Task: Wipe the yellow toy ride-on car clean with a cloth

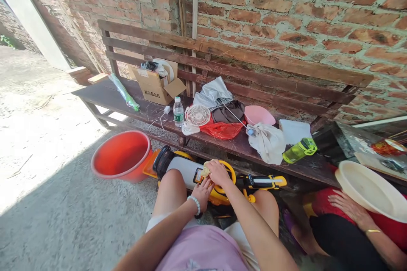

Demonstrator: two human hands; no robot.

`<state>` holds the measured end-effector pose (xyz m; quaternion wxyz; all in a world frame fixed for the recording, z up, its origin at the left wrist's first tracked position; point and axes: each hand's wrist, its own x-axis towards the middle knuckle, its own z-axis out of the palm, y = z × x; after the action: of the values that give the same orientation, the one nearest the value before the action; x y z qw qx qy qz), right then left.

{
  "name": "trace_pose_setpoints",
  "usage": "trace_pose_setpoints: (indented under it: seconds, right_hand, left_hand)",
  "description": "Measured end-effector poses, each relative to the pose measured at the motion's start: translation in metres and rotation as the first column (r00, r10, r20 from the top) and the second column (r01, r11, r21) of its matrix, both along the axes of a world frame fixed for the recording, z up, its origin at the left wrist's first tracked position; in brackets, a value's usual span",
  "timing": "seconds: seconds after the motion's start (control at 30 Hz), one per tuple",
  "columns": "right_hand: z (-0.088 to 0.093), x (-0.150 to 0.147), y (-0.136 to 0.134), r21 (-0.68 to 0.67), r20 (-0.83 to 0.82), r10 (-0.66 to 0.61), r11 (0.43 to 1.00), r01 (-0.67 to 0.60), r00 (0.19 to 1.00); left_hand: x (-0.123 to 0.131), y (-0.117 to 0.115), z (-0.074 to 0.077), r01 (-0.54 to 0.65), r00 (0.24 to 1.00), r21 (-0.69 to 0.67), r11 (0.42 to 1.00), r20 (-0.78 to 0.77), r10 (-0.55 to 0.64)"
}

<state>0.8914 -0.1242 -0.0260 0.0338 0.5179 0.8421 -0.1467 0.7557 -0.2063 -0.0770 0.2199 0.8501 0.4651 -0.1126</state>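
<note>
Between my knees stands what looks like a yellow, white and black ride-on toy (182, 168) with a yellow steering wheel (233, 172). My right hand (218, 172) is closed on a pale yellow cloth (206, 171), pressed to the toy beside the wheel. Just below it, my left hand (202, 194), with a pale bead bracelet (194, 204) on its wrist, rests against the toy with fingers stretched out. Part of the toy's body is hidden under my hands and forearms.
Behind the toy runs a wooden bench (222, 142) bearing a cardboard box (155, 87), water bottle (178, 114), small fan (197, 115), umbrella (227, 112) and green bottle (299, 151). An orange-red tub (122, 156) stands left. A person's hand (351, 208) is at right by a cream basin (372, 188).
</note>
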Motion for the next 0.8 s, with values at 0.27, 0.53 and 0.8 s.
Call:
trace_pose_setpoints:
  seconds: [0.27,0.53,0.8]
  right_hand:
    - [-0.001,0.063,0.018,0.026,0.173,-0.363,0.931,0.365,0.915]
    - [-0.013,0.069,-0.052,0.015,0.205,-0.573,0.812,0.583,0.793]
    - [-0.021,0.024,-0.112,-0.025,0.195,-0.527,0.841,0.541,0.827]
  left_hand:
    - [0.000,0.000,0.004,0.006,1.000,0.005,1.000,0.008,-0.006]
    - [0.007,-0.002,0.007,-0.046,0.998,0.006,0.999,-0.030,0.046]
    - [0.010,-0.003,0.008,-0.045,0.997,0.029,0.999,-0.067,0.047]
